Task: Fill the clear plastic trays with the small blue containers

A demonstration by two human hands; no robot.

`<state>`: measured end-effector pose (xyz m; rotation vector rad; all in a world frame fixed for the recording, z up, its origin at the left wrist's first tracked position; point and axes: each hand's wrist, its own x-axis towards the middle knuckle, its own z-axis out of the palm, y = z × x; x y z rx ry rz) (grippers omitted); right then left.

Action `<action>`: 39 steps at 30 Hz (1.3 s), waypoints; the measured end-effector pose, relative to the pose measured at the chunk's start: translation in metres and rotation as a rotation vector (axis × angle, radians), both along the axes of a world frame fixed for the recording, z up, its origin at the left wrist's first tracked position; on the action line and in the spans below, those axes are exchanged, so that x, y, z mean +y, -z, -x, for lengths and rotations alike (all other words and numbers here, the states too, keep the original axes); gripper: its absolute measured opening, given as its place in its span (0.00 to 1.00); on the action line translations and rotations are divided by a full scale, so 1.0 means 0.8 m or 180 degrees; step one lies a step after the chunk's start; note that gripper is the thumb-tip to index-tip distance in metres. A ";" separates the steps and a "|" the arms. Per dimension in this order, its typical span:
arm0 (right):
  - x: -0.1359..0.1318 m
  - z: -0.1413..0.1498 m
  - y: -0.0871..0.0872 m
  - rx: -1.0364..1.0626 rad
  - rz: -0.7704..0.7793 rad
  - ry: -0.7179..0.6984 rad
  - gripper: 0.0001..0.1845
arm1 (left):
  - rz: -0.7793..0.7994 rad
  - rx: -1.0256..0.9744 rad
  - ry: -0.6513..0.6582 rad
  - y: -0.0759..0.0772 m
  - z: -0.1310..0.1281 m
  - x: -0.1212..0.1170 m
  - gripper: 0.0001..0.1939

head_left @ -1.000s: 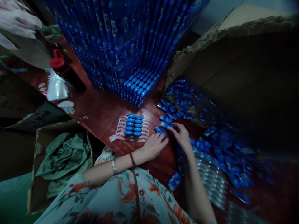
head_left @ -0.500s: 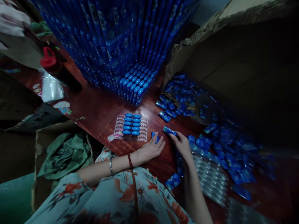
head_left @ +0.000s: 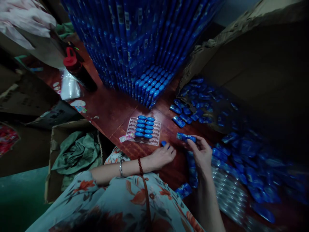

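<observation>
My left hand (head_left: 163, 156) rests on the red-brown table (head_left: 113, 109), fingers curled around a small blue oval piece (head_left: 164, 143) that sticks out past the fingertips. My right hand (head_left: 201, 152) pinches a blue wrapped packet (head_left: 185, 137) just above the table. A clear blister tray (head_left: 144, 130) lies left of both hands, its two middle rows filled with blue ovals. Loose blue packets (head_left: 193, 106) lie scattered beyond and to the right of my right hand.
A tall stack of filled blue trays (head_left: 142, 48) rises at the back. A dark bottle with a red cap (head_left: 78, 69) stands at the left. An open cardboard box with green cloth (head_left: 72, 154) sits below the table edge. A large cardboard box (head_left: 246, 64) lies right. Empty clear trays (head_left: 228, 193) lie near my right arm.
My right hand lifted a blue packet from the pile and drew it toward me. My left hand slid back slightly with its blue piece. The camera view shifted.
</observation>
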<state>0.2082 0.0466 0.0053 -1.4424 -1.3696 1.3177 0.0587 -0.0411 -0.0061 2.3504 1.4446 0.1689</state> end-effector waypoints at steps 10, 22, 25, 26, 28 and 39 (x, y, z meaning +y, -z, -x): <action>-0.057 0.085 0.012 -0.0639 -0.0798 -0.1610 0.11 | 0.0388 -0.3086 -0.2724 -0.021 0.129 -0.088 0.11; -0.062 0.115 -0.012 -0.2735 -0.2593 -0.3094 0.11 | 0.0013 -0.4063 -0.4382 0.013 0.139 -0.095 0.19; -0.065 0.129 -0.024 -0.3183 -0.2607 -0.3410 0.11 | -0.0369 -0.3090 -0.3886 0.009 0.139 -0.098 0.13; -0.065 0.133 -0.027 -0.3282 -0.2592 -0.3523 0.12 | -0.0557 -0.2789 -0.3570 0.008 0.138 -0.099 0.11; -0.065 0.138 -0.031 -0.3399 -0.2544 -0.3698 0.13 | -0.0945 -0.2293 -0.2879 0.008 0.136 -0.101 0.10; -0.058 0.102 0.024 -0.2039 -0.3076 -0.2815 0.15 | -0.1318 -0.0530 -0.1270 0.017 0.143 -0.090 0.13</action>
